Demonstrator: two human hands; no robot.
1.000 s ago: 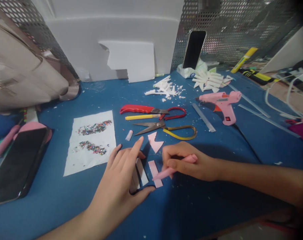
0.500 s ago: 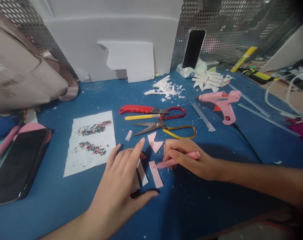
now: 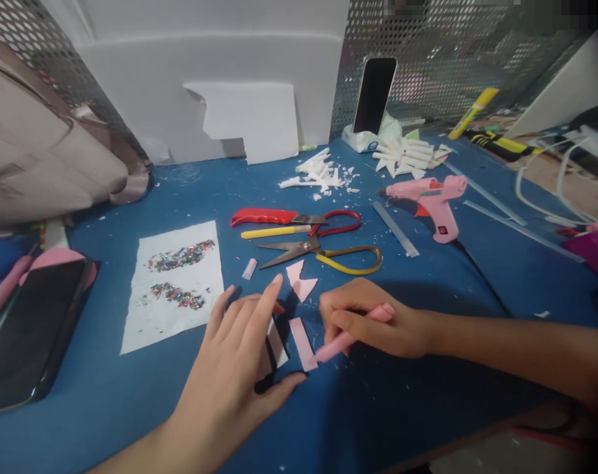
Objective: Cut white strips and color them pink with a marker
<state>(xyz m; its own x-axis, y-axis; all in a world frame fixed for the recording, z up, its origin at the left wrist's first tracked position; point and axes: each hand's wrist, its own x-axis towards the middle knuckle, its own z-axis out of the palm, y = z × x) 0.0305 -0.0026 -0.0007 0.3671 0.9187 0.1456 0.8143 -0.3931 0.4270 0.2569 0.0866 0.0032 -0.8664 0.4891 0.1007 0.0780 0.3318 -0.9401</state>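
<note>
My right hand (image 3: 372, 319) is closed round a pink marker pen (image 3: 345, 339), its tip at the lower end of a small pink paper strip (image 3: 302, 343). The strip lies flat on the blue table. My left hand (image 3: 244, 349) rests to the left of it, fingers spread, thumb near the strip's lower end. Partly under the left hand is a white strip (image 3: 277, 345); its far side is hidden. Just beyond both hands lies a jagged pink scrap (image 3: 301, 281). Scissors with red and yellow handles (image 3: 350, 262) lie farther back, blades apart.
A red-handled cutter (image 3: 264, 217) and a yellow pen (image 3: 276, 232) lie by the scissors. A pink glue gun (image 3: 434, 201) with a cable is at right. White paper (image 3: 131, 316) bearing glittery bits lies left, near a black phone (image 3: 32, 329). Another phone (image 3: 375, 95) stands behind.
My right hand has drawn the marker tip down from the strip's upper part to its lower end. My left hand stays spread in place. The view has shifted slightly.
</note>
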